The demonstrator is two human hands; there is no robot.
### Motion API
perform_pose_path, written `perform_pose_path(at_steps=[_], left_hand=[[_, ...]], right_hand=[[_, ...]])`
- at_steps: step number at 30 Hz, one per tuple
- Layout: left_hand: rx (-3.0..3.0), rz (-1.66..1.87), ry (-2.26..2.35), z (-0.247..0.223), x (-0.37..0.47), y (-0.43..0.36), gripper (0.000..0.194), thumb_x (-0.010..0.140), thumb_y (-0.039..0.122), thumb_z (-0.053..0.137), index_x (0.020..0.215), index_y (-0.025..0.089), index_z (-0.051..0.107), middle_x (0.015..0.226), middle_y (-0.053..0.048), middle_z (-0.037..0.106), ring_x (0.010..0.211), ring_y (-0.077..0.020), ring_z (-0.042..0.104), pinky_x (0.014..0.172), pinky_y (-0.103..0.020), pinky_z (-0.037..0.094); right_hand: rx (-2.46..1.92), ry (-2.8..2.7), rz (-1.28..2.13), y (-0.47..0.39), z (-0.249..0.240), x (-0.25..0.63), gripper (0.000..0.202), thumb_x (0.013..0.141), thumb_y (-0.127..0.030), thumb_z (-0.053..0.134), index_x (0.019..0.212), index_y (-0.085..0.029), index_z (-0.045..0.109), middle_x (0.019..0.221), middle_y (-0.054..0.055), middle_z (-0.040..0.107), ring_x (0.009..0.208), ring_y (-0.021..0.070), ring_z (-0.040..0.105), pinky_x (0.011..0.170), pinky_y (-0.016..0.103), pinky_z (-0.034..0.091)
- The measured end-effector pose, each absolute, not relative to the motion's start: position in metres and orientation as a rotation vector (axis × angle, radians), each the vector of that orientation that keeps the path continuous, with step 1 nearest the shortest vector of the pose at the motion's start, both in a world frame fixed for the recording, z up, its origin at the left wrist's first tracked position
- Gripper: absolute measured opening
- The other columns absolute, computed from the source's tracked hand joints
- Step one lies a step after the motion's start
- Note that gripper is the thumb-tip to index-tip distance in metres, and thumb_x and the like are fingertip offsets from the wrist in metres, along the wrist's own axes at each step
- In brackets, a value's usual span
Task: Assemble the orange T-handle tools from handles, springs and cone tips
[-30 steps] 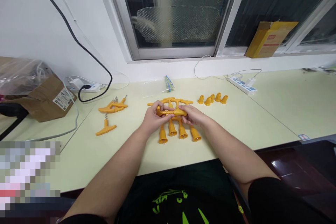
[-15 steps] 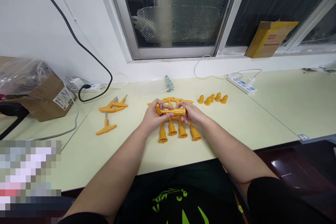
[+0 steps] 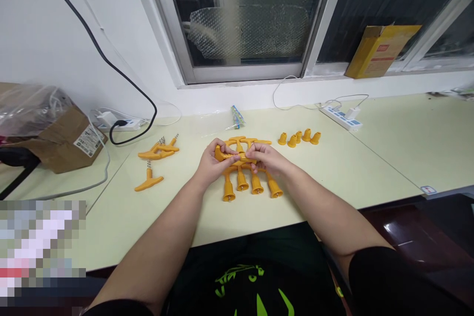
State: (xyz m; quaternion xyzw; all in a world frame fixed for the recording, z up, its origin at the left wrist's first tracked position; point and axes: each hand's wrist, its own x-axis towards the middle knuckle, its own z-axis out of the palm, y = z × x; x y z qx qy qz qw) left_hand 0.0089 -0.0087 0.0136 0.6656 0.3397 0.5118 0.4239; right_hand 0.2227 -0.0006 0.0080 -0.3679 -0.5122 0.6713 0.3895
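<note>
Between my two hands is a yellow corkscrew (image 3: pixel 221 153), held sideways above the table. My left hand (image 3: pixel 215 160) is closed round its T-shaped handle. The fingers of my right hand (image 3: pixel 267 158) pinch its bell-shaped sleeve and partly cover it. Under and in front of my hands lie several yellow corkscrews with bells fitted, one bell (image 3: pixel 275 188) being nearest my right wrist. Left of my hands lie several handles with bare metal spirals, among them a single corkscrew handle (image 3: pixel 149 182). Several loose yellow bells (image 3: pixel 292 141) stand to the right.
Behind my hands lies a clear plastic bag (image 3: pixel 218 121) with a printed header. Power strips (image 3: pixel 341 117) with cables sit along the wall. At the left is a cardboard box (image 3: pixel 79 133); a yellow carton (image 3: pixel 383 52) leans on the window. A black cable (image 3: pixel 103 54) hangs at the left.
My right hand's fingers have moved left along the corkscrew and now cover more of the bell. The loose pieces on the table have stayed in place.
</note>
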Motion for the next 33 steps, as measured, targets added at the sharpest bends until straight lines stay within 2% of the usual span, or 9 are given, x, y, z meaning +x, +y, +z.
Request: perform_pose_path(at_steps=[3,7,10,14,19,22,25,29,33], left_hand=[[1.611,1.275,0.795,0.013,0.008,-0.006,0.051,0.075,0.035,0.087,0.097,0.025,0.042,0.085,0.001,0.072,0.078,-0.0145,0.071,0.08,-0.03,0.056],[1.398,1.303,0.751,0.013,-0.001,0.006,0.072,0.07,0.034,0.09,0.118,0.032,0.036,0.087,0.003,0.074,0.064,-0.0109,0.065,0.064,-0.023,0.052],[1.235,1.395,0.765,0.017,-0.015,0.017,0.067,0.07,0.037,0.09,0.113,0.031,0.04,0.093,0.0,0.077,0.066,-0.0105,0.065,0.065,-0.023,0.053],[1.194,1.386,0.921,0.029,-0.041,0.022,0.054,0.071,0.048,0.088,0.106,0.025,0.052,0.084,-0.002,0.076,0.07,-0.0139,0.068,0.065,-0.025,0.055],[1.436,0.693,1.242,0.052,-0.068,0.005,0.039,0.077,0.046,0.083,0.098,0.019,0.063,0.08,-0.003,0.073,0.061,-0.0122,0.063,0.058,-0.023,0.05],[1.497,0.372,1.369,0.059,-0.077,-0.005,0.04,0.075,0.047,0.084,0.098,0.02,0.066,0.079,-0.002,0.071,0.069,-0.016,0.069,0.066,-0.027,0.056],[1.49,0.224,1.382,0.055,-0.082,-0.009,0.044,0.069,0.05,0.086,0.094,0.019,0.067,0.085,-0.004,0.072,0.076,-0.02,0.072,0.072,-0.032,0.059],[1.552,0.181,1.439,0.041,-0.084,-0.006,0.047,0.064,0.053,0.088,0.088,0.018,0.066,0.084,-0.006,0.073,0.073,-0.02,0.07,0.062,-0.028,0.055],[1.563,0.181,1.439,0.033,-0.08,-0.004,0.047,0.062,0.052,0.089,0.084,0.02,0.064,0.074,-0.004,0.073,0.069,-0.0198,0.069,0.064,-0.029,0.055]], right_hand=[[-0.964,-1.24,1.83,-0.004,0.012,0.218,0.03,0.084,-0.045,0.075,0.084,-0.021,0.056,0.065,0.002,0.07,0.042,0.0104,0.054,0.038,0.022,0.046],[-0.854,-1.318,1.738,-0.006,0.012,0.216,0.034,0.086,-0.049,0.073,0.09,-0.023,0.053,0.077,0.002,0.072,0.058,0.0144,0.068,0.053,0.026,0.059],[-0.863,-1.406,1.587,-0.001,0.009,0.224,0.036,0.086,-0.052,0.072,0.099,-0.024,0.053,0.093,0.002,0.071,0.069,0.0165,0.072,0.057,0.029,0.06],[-0.995,-1.535,1.107,0.012,0.004,0.244,0.029,0.083,-0.044,0.072,0.098,-0.023,0.057,0.1,0.001,0.066,0.067,0.0117,0.063,0.054,0.025,0.051],[-1.158,-1.518,0.793,0.025,0.003,0.268,0.022,0.082,-0.039,0.068,0.095,-0.023,0.058,0.09,-0.002,0.063,0.061,0.0101,0.055,0.059,0.026,0.046],[-1.246,-1.496,0.677,0.028,0.004,0.279,0.021,0.082,-0.038,0.066,0.093,-0.023,0.059,0.09,-0.001,0.064,0.06,0.0109,0.054,0.062,0.029,0.045],[-1.369,-1.522,0.495,0.032,0.004,0.291,0.017,0.081,-0.035,0.064,0.092,-0.022,0.059,0.091,0.001,0.065,0.063,0.014,0.054,0.067,0.032,0.046],[-1.546,-1.579,0.181,0.041,-0.001,0.309,0.011,0.079,-0.028,0.063,0.087,-0.021,0.062,0.094,0.006,0.064,0.082,0.0222,0.058,0.085,0.04,0.047],[-1.76,-1.492,0.043,0.049,-0.009,0.323,0.018,0.081,-0.033,0.062,0.09,-0.02,0.07,0.104,0.01,0.063,0.101,0.0297,0.054,0.097,0.048,0.041]])
